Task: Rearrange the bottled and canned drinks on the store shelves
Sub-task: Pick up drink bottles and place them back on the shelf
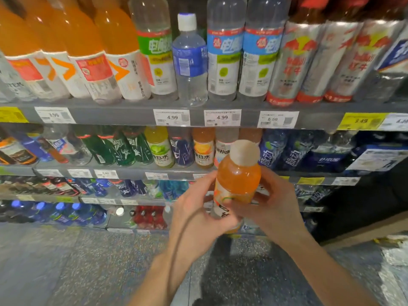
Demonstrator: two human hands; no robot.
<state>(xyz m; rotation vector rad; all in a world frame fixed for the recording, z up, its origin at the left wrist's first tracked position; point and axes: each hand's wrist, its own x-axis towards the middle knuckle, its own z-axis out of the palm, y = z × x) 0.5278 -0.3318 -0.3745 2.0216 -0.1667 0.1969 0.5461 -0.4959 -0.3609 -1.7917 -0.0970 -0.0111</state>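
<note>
An orange drink bottle (pixel 237 175) with a beige cap is held upright in front of the shelves, near the middle of the view. My left hand (pixel 196 208) grips its lower left side and label. My right hand (pixel 268 204) wraps its lower right side. Behind the cap, on the second shelf, stand a matching orange bottle (pixel 203 146) and a yellow-green bottle (pixel 159 146). The top shelf carries large orange bottles (pixel 88 51), clear bottles with blue and green labels (pixel 225 54), a small blue-label water bottle (pixel 190 60) and silver-red bottles (pixel 293 62).
Grey shelf rails (pixel 123 113) carry white and yellow price tags. Lower shelves hold dark, blue and red bottles (pixel 150 217). A speckled grey floor (pixel 88 261) lies below. Dark blue bottles (pixel 291 151) fill the second shelf at right. A thin dark cord crosses my left wrist.
</note>
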